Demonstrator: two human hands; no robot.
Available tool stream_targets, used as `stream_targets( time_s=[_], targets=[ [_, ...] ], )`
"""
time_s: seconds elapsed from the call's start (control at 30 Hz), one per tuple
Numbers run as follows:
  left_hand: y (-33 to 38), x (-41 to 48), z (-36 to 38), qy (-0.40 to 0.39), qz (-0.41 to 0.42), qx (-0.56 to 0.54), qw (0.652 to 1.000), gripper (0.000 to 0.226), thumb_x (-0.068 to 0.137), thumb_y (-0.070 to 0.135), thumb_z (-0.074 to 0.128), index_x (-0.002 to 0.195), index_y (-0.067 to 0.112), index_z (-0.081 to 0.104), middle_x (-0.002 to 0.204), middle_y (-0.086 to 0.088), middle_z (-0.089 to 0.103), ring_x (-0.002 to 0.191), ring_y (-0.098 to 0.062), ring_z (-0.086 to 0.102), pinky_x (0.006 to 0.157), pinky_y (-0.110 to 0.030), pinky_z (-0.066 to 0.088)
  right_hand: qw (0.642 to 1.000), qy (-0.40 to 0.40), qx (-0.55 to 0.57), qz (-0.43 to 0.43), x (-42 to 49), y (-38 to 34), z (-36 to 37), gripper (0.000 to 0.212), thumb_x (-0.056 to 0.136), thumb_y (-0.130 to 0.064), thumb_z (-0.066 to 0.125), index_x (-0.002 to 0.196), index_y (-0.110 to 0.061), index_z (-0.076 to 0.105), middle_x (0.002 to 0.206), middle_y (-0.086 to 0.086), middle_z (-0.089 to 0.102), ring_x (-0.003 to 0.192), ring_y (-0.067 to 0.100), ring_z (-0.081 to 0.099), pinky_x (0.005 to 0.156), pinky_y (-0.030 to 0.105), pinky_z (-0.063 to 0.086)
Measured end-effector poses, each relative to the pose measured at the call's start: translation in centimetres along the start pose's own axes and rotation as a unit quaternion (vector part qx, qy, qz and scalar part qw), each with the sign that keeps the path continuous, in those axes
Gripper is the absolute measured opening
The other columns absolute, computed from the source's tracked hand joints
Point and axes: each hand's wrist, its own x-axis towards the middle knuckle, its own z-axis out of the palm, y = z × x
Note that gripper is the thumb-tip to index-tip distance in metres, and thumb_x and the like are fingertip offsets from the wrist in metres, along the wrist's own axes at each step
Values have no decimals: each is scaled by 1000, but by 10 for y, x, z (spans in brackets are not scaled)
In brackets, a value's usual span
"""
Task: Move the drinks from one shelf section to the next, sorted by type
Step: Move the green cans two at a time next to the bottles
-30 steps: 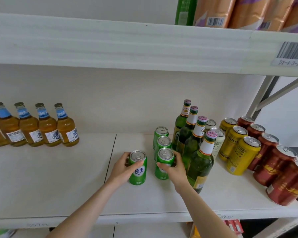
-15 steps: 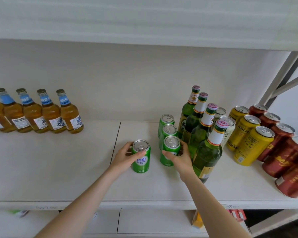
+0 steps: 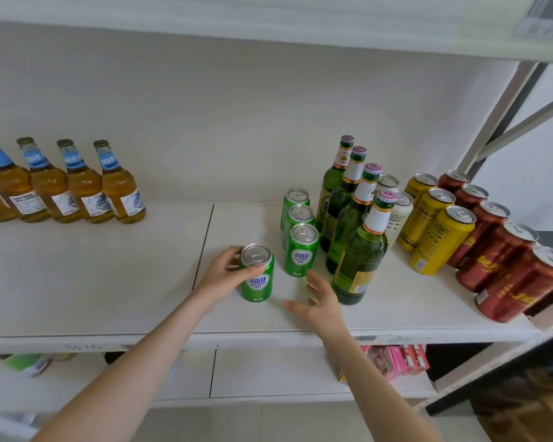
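Left hand (image 3: 219, 277) grips an upright can (image 3: 257, 282) right of the shelf seam (image 3: 205, 237); right hand (image 3: 321, 303), spread and empty, hovers near the next can (image 3: 300, 253).

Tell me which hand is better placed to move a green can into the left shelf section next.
Left. The left hand grips the front green can, which stands beside the seam nearest the left section. The right hand is open and holds nothing, just short of the next can.
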Motion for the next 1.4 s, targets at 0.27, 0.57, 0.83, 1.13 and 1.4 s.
stream_targets(
  time_s=[0.27, 0.57, 0.83, 1.13, 1.4],
  targets=[
    [7, -26, 35, -73, 4, 12, 997, 43, 56, 57, 83, 95, 42, 70, 101, 8, 74, 97, -14, 70, 82, -38, 59, 998, -53, -20, -28, -30, 2, 1, 78, 63, -15, 90, 131, -21, 53, 127, -6, 61, 117, 11, 56, 90, 23, 45],
    [14, -28, 70, -120, 3, 30, 992, 62, 55, 54, 85, 110, 32, 67, 108, 6, 73, 105, -15, 67, 87, -37, 57, 998, -19, -14, -52, -34, 2, -19, 62, 67, 3, 84, 120, -16, 58, 111, 4, 70, 103, 18, 67, 83, 28, 56],
    [15, -8, 74, -97, -24, 17, 995, 60, 54, 49, 89, 106, 25, 68, 100, 7, 77, 92, -7, 72, 78, -27, 58, 999, 7, -14, -50, -15, -1, -18, 57, 69, 2, 83, 109, -28, 58, 108, -4, 70, 100, 10, 67, 83, 27, 57],
    [13, 11, 78, -93, -58, -11, 994, 34, 69, 32, 88, 96, 24, 70, 90, 9, 77, 85, -7, 73, 65, -19, 56, 999, 15, 11, -44, 8, 1, -15, 60, 73, 2, 80, 124, -17, 55, 118, -1, 68, 109, 12, 64, 93, 30, 54],
    [13, 18, 78, -102, -67, -10, 992, 54, 54, 45, 90, 99, 22, 69, 93, 6, 78, 87, -9, 74, 64, -19, 56, 999, 15, 3, -41, 13, 3, -17, 60, 73, -2, 81, 125, -17, 54, 119, -1, 67, 110, 12, 64, 96, 34, 53]
  ],
)
